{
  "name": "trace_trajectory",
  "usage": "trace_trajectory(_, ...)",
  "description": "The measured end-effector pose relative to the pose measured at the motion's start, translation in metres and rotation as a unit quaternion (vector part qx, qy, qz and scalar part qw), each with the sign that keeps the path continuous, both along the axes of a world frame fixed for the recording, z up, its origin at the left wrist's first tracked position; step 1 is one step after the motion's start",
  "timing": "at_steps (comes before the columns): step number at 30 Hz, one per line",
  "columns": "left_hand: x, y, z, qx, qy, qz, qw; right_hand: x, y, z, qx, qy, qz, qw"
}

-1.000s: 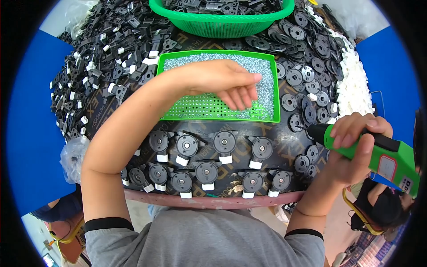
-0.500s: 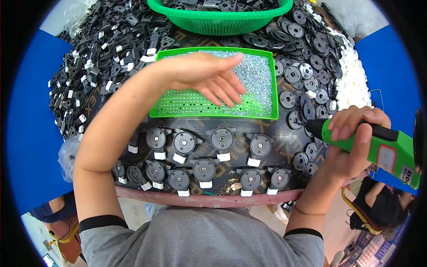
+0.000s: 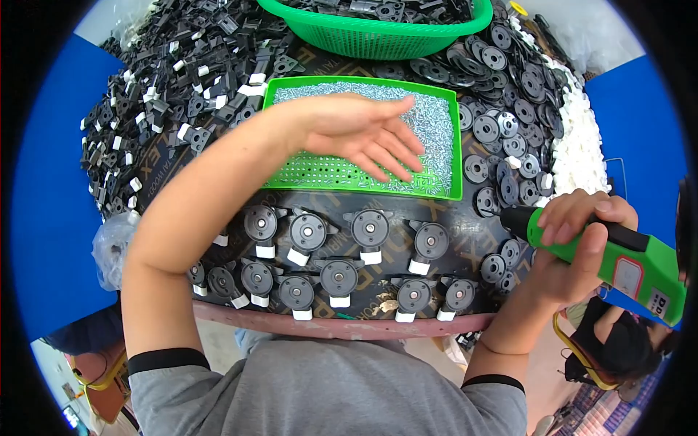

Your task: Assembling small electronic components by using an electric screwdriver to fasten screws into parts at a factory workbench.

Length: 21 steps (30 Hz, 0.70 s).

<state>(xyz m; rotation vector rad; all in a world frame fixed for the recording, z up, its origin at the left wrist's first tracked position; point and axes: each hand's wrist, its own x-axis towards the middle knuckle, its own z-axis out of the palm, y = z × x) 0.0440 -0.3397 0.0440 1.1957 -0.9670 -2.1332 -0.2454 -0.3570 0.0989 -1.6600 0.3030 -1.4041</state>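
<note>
Two rows of black round parts (image 3: 340, 256) lie on the worktop (image 3: 465, 221) before the person. The left hand (image 3: 361, 133) hovers flat, grip empty, over the green screw tray (image 3: 456, 156). The right hand (image 3: 578, 243) grips a green screwdriver (image 3: 618, 258) at the worktop's right edge.

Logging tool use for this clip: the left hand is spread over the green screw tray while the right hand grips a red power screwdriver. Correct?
Not quite: in the head view the power screwdriver in the right hand is green, not red. The left hand is spread over the green screw tray.
</note>
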Motion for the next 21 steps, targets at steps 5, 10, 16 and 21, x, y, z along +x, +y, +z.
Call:
trace_trajectory(5, 0.042, 0.019, 0.034, -0.038, -0.136, -0.006, 0.99, -0.002, 0.0, 0.004, -0.006, 0.008, -0.006, 1.0)
trace_trajectory(10, -0.011, 0.011, 0.035, -0.148, -0.052, -0.04, 0.987, 0.0, 0.0, 0.0, -0.004, 0.01, -0.007, 1.0)
trace_trajectory(16, -0.031, 0.007, 0.017, -0.179, -0.11, -0.113, 0.971, 0.001, 0.003, 0.002, -0.007, 0.013, -0.022, 1.0)
trace_trajectory(21, 0.003, 0.028, 0.035, -0.135, -0.201, -0.129, 0.962, -0.006, 0.004, 0.008, -0.011, 0.006, -0.015, 1.0)
